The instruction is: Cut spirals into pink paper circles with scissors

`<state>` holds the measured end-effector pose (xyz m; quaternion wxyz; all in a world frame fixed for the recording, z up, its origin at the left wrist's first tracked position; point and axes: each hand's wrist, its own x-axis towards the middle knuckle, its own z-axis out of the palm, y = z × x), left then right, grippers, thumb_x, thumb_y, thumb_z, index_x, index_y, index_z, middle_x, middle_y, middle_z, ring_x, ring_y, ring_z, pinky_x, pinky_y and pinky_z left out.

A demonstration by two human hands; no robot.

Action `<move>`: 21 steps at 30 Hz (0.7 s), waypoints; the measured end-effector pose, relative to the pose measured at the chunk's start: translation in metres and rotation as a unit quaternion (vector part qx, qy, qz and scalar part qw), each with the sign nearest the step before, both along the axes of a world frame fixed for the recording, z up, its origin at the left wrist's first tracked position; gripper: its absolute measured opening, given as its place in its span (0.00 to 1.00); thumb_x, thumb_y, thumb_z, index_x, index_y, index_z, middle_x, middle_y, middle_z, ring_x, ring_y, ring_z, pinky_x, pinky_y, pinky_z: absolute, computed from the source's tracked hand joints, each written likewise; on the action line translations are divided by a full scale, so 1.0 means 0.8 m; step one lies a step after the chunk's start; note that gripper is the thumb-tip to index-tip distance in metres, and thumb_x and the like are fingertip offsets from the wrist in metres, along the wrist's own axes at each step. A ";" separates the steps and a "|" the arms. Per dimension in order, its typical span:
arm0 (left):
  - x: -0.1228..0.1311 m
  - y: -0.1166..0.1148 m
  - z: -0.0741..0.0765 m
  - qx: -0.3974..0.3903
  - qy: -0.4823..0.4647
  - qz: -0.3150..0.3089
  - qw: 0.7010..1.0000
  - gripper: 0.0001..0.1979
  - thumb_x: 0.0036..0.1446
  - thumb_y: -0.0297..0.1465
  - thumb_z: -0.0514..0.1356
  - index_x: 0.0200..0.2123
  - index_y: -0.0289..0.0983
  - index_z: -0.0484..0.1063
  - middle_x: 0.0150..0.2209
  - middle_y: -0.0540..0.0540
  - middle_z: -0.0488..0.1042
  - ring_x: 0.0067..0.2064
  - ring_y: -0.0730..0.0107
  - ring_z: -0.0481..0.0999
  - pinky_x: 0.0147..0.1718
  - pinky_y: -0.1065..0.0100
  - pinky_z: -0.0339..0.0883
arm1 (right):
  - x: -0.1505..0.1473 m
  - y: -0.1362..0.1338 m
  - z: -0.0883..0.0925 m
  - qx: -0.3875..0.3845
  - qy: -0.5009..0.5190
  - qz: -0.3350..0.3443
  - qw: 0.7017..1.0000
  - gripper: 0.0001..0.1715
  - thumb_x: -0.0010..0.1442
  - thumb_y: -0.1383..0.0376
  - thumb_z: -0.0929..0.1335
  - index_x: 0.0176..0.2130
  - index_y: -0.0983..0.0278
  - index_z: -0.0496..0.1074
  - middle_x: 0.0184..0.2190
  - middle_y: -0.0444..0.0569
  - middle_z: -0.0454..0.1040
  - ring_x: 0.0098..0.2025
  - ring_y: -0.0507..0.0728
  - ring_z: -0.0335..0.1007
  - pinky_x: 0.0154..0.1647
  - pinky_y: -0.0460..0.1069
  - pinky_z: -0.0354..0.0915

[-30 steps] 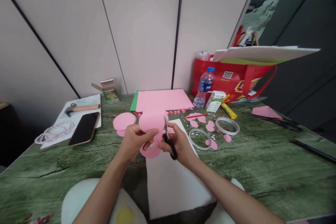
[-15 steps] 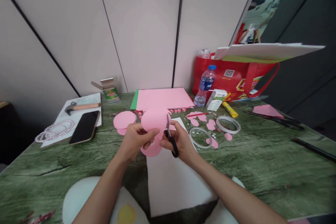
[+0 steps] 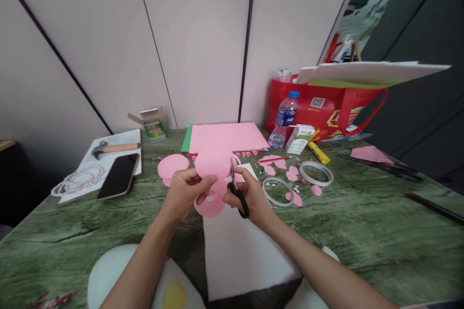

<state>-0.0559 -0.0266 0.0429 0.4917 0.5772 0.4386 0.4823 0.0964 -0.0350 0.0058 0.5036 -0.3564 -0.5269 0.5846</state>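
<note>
My left hand (image 3: 187, 192) pinches a round piece of pink paper (image 3: 213, 164) between thumb and fingers, above the table. My right hand (image 3: 250, 196) grips black-handled scissors (image 3: 239, 197), their blades pointing up at the paper's right side. A thin curl of pink paper stands off that edge. Below the hands lie a pink paper ring (image 3: 208, 207) and a white sheet (image 3: 246, 251). Left of my left hand rests a small pile of pink paper discs (image 3: 173, 168).
Pink sheets (image 3: 228, 136) lie at the back. Tape rolls (image 3: 278, 191), pink scraps (image 3: 293, 173), a glue stick (image 3: 319, 152) and a water bottle (image 3: 284, 119) stand or lie right, before a red bag (image 3: 326, 106). A phone (image 3: 119, 176) and hammer (image 3: 118, 147) are left.
The strip at the paper's right edge curls out farther to the right. My right hand and the scissors have shifted very slightly right; my left hand keeps its hold.
</note>
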 end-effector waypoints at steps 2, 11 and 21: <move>0.000 0.000 0.000 0.002 0.000 -0.001 1.000 0.11 0.45 0.30 0.62 0.16 0.32 0.65 0.11 0.56 0.60 0.13 0.86 0.55 0.11 0.79 0.48 | 0.000 0.000 0.001 0.001 -0.005 -0.004 1.000 0.33 0.37 0.63 0.74 0.41 0.62 0.57 0.17 0.35 0.65 0.17 0.46 0.57 0.18 0.42 0.53; -0.002 0.000 -0.003 0.001 -0.012 -0.004 1.000 0.10 0.45 0.30 0.62 0.18 0.32 0.67 0.12 0.56 0.61 0.13 0.85 0.55 0.11 0.79 0.47 | -0.001 0.004 -0.005 -0.013 -0.010 -0.010 1.000 0.33 0.36 0.65 0.74 0.40 0.61 0.56 0.15 0.33 0.65 0.15 0.47 0.58 0.15 0.41 0.54; -0.002 0.000 0.001 -0.004 -0.036 -0.015 0.999 0.11 0.48 0.31 0.60 0.19 0.33 0.65 0.14 0.55 0.65 0.13 0.83 0.60 0.12 0.78 0.53 | -0.001 0.000 0.001 0.004 -0.024 -0.015 1.000 0.31 0.40 0.63 0.72 0.41 0.63 0.56 0.14 0.35 0.65 0.14 0.47 0.57 0.14 0.42 0.55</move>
